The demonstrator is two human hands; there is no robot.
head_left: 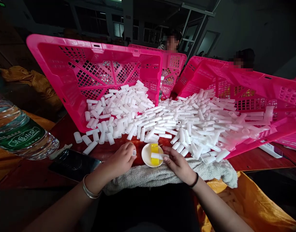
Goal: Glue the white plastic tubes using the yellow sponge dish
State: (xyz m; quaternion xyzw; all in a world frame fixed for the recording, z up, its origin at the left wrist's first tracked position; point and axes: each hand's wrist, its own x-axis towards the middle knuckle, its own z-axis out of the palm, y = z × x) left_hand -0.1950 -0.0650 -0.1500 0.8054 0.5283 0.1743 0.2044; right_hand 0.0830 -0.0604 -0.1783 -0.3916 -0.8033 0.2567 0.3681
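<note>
Closed around a short white plastic tube, my left hand [122, 158] is just left of a small white dish [145, 155]. Only the tube's round end [134, 152] shows past the fingers. On the dish's other side, my right hand [179, 163] pinches a second white tube [159, 156], which lies level over the dish. A yellow block [154, 149] sits in the dish, with a thin metal pin [158, 145] near its top. Beyond both hands spreads a large heap of similar white tubes [167, 117].
Tipped pink crates [97, 48] stand left and right behind the heap. A folded grey towel [138, 176] runs along the front edge. At left are a dark phone [74, 164] and a large water bottle [19, 129]. Two other people are in the background.
</note>
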